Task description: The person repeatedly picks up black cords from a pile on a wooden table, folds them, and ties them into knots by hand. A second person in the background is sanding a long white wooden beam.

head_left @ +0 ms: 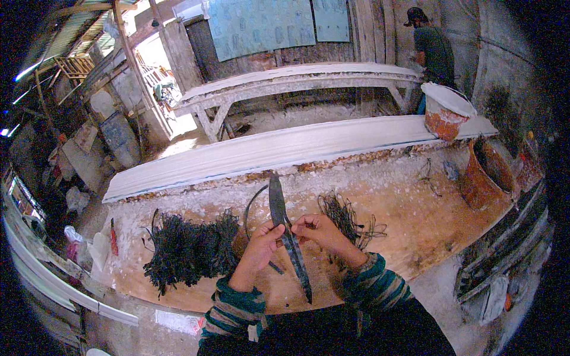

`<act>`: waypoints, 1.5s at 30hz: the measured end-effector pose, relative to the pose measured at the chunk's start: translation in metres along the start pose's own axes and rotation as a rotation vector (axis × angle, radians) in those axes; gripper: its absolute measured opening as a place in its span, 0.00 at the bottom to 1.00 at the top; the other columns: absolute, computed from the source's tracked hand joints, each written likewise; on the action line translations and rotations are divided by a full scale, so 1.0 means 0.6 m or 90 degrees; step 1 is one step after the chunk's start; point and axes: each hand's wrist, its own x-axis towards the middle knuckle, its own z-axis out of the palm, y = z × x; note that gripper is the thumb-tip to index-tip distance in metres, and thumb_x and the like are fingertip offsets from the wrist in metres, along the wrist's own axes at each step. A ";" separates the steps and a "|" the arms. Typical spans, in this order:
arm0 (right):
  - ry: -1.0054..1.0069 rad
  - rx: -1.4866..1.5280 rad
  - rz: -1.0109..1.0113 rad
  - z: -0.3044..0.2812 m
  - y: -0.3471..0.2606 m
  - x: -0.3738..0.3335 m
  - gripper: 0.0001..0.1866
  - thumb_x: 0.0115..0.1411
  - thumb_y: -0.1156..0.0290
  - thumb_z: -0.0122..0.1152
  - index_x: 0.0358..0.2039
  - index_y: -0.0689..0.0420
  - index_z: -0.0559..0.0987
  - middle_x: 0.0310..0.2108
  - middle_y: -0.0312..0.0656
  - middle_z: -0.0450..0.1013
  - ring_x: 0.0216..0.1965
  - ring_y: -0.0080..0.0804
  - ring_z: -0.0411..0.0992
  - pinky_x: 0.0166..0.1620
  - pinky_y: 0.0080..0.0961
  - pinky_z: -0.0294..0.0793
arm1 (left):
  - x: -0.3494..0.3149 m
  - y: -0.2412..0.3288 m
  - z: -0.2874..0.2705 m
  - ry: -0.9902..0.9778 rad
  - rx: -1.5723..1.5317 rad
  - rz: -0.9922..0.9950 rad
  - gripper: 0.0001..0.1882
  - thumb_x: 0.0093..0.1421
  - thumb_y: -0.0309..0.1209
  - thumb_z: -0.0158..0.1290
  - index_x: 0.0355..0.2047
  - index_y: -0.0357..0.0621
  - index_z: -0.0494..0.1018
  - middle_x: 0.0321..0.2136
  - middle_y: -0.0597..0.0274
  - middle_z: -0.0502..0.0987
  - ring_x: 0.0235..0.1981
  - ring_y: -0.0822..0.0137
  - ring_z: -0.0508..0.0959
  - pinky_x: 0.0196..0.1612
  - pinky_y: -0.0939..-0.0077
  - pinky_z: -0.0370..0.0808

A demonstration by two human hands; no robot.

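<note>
My left hand (261, 246) is closed, its thumb pressed on a long, flat black strip (276, 199) that tapers at both ends and stands nearly upright in the view. At the strip's right edge, my right hand (320, 231) pinches with thumb and fingertips; exactly what lies between them is partly hidden. A thinner black band (247, 209) curves out left of the strip, and its other end shows below my left hand. A thick heap of black strips (190, 246) lies left of my hands. Loose black loops (339, 213) lie beyond my right hand.
The wooden worktable (409, 237) has white residue. Behind it runs a long white board (285, 145) bearing a white-crusted bucket (445, 115). An orange-brown bucket (484, 175) tilts at right. Farther back are a white bench (309, 77) and a person (433, 50). A red-handled tool (113, 237) lies left.
</note>
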 end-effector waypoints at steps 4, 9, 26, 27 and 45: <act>0.002 0.012 0.030 0.001 0.005 0.000 0.12 0.52 0.63 0.54 0.27 0.61 0.73 0.22 0.33 0.70 0.24 0.19 0.67 0.29 0.16 0.67 | 0.000 0.003 0.007 0.016 0.053 -0.013 0.07 0.53 0.29 0.49 0.32 0.41 0.70 0.29 0.66 0.73 0.29 0.74 0.73 0.35 0.78 0.70; 0.025 0.117 -0.020 0.006 -0.016 -0.007 0.10 0.51 0.65 0.55 0.27 0.60 0.74 0.22 0.31 0.69 0.24 0.17 0.65 0.30 0.15 0.65 | -0.001 -0.003 0.013 0.001 0.119 -0.003 0.08 0.53 0.29 0.50 0.33 0.41 0.71 0.28 0.68 0.73 0.29 0.75 0.72 0.35 0.81 0.69; 0.062 0.123 -0.013 -0.003 -0.001 -0.002 0.06 0.51 0.70 0.55 0.24 0.59 0.72 0.22 0.31 0.68 0.23 0.16 0.64 0.28 0.14 0.63 | -0.001 -0.011 0.012 -0.009 0.161 -0.019 0.10 0.51 0.29 0.51 0.34 0.41 0.71 0.29 0.69 0.73 0.30 0.76 0.70 0.36 0.83 0.66; 0.062 0.120 -0.017 -0.003 -0.003 -0.003 0.06 0.51 0.70 0.55 0.24 0.59 0.72 0.21 0.31 0.68 0.23 0.16 0.64 0.29 0.14 0.63 | -0.002 -0.009 0.015 -0.012 0.157 -0.018 0.10 0.51 0.29 0.51 0.34 0.41 0.71 0.29 0.69 0.73 0.29 0.77 0.70 0.36 0.83 0.66; 0.109 -0.070 -0.108 0.006 0.005 -0.007 0.05 0.46 0.71 0.56 0.22 0.59 0.74 0.19 0.34 0.69 0.23 0.19 0.65 0.27 0.19 0.65 | 0.007 -0.014 0.010 0.059 0.234 0.077 0.06 0.50 0.29 0.53 0.24 0.40 0.69 0.22 0.70 0.71 0.23 0.80 0.68 0.26 0.86 0.64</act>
